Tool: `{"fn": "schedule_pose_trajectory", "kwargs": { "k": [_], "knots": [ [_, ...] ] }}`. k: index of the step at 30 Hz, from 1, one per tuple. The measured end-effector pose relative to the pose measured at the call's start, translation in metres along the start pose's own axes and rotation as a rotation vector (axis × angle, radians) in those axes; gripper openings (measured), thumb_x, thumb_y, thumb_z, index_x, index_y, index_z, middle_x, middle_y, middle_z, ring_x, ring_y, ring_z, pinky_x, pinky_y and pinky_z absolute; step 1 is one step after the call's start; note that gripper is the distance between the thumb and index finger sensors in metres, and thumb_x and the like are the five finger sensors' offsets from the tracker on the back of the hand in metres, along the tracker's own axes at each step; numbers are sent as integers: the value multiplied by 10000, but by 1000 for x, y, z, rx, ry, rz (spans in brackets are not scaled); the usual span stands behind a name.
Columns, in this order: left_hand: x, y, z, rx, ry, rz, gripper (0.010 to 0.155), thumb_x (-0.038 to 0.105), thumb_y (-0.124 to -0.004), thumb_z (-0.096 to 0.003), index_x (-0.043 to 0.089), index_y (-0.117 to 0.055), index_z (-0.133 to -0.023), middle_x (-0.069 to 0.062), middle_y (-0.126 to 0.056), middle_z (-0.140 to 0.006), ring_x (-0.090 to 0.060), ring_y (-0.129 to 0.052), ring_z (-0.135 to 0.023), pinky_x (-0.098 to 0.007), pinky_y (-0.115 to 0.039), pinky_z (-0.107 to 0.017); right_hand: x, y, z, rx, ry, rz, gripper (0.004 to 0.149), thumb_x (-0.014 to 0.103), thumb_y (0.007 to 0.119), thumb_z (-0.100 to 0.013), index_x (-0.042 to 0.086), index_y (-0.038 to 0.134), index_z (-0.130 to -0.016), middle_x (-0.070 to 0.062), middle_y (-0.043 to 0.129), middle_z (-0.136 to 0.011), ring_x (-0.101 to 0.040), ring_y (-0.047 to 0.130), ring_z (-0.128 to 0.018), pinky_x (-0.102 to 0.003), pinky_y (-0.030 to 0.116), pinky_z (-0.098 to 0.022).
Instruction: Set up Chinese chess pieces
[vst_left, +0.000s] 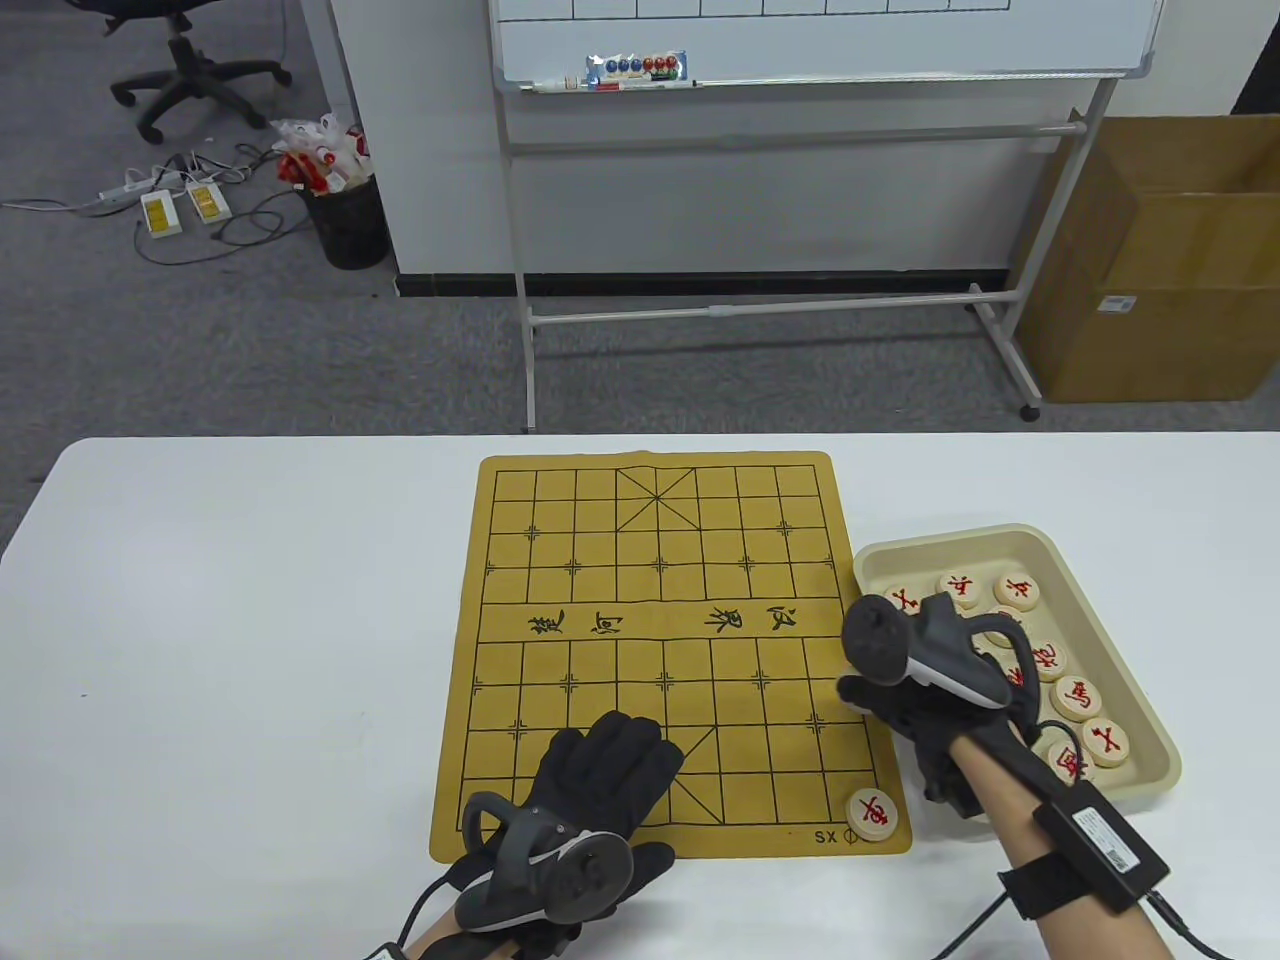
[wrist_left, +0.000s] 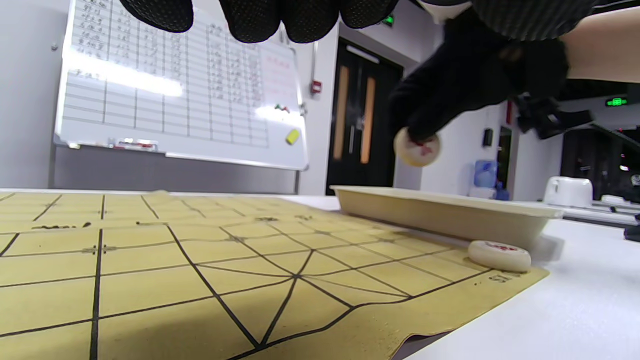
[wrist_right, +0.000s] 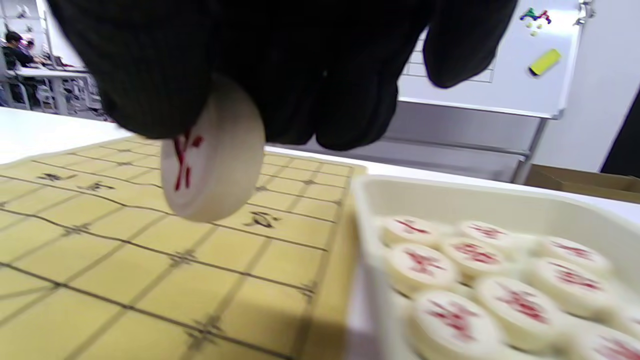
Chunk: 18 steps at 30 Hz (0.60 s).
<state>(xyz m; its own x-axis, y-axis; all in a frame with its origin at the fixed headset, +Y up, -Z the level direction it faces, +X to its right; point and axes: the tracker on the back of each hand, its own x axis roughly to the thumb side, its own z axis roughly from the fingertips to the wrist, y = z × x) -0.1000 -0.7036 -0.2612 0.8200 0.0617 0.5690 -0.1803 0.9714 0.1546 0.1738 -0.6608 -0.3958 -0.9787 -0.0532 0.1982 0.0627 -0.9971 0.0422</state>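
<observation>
A yellow chess board (vst_left: 660, 650) lies on the white table. One cream disc with a red character (vst_left: 871, 813) sits on its near right corner, also seen low in the left wrist view (wrist_left: 499, 255). Right of the board, a beige tray (vst_left: 1010, 538) holds several red-marked pieces (vst_left: 1076, 698). My right hand (vst_left: 885, 700) hovers between the board's right edge and the tray, pinching one piece (wrist_right: 212, 160) tilted in the air; the table view hides that piece under the hand. My left hand (vst_left: 605, 765) lies flat on the board's near edge, holding nothing.
The table's left half (vst_left: 250, 650) is bare white surface. Beyond the far edge stand a rolling whiteboard (vst_left: 800, 60), a cardboard box (vst_left: 1170, 260) and a black bin (vst_left: 350, 225) on the floor.
</observation>
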Motion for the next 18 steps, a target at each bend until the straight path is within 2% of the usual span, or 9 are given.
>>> {"fn": "schedule_pose_trajectory", "kwargs": {
  "k": [2, 6, 9, 12, 18],
  "knots": [
    [0, 0, 0, 1, 0, 0, 837, 617, -634, -376, 287, -369, -1098, -43, -398, -1196, -322, -441, -1132, -630, -472, -783, 18, 10, -14, -1, -11, -24, 519, 476, 841, -400, 233, 827, -859, -13, 957, -754, -249, 955, -742, -604, 612, -736],
    [-1, 1, 1, 6, 0, 4, 840, 617, -634, -376, 286, -363, -1099, -44, -396, -1197, -321, -440, -1133, -628, -472, -784, 45, 41, -47, 80, -7, -20, 518, 452, 830, -411, 223, 821, -877, -27, 956, -766, -262, 952, -748, -608, 607, -736],
    [-1, 2, 1, 11, -1, 11, 839, 616, -634, -377, 286, -362, -1098, -44, -393, -1197, -320, -437, -1133, -629, -469, -784, 50, 55, -63, 92, 4, 23, 514, 448, 815, -413, 230, 823, -879, -20, 963, -759, -252, 959, -738, -593, 625, -733],
    [0, 2, 2, 12, -7, 9, 839, 615, -634, -377, 286, -361, -1099, -44, -390, -1198, -319, -434, -1135, -629, -466, -786, 50, 65, -75, 129, 14, -29, 510, 434, 809, -421, 219, 826, -883, -30, 962, -766, -261, 954, -745, -596, 619, -733],
    [-1, 4, 3, 26, -5, 8, 841, 619, -627, -376, 287, -357, -1100, -42, -387, -1199, -320, -430, -1136, -629, -463, -788, 49, 74, -83, 154, 47, 3, 506, 395, 773, -456, 187, 832, -913, -57, 968, -803, -293, 947, -776, -598, 617, -731]
  ]
}}
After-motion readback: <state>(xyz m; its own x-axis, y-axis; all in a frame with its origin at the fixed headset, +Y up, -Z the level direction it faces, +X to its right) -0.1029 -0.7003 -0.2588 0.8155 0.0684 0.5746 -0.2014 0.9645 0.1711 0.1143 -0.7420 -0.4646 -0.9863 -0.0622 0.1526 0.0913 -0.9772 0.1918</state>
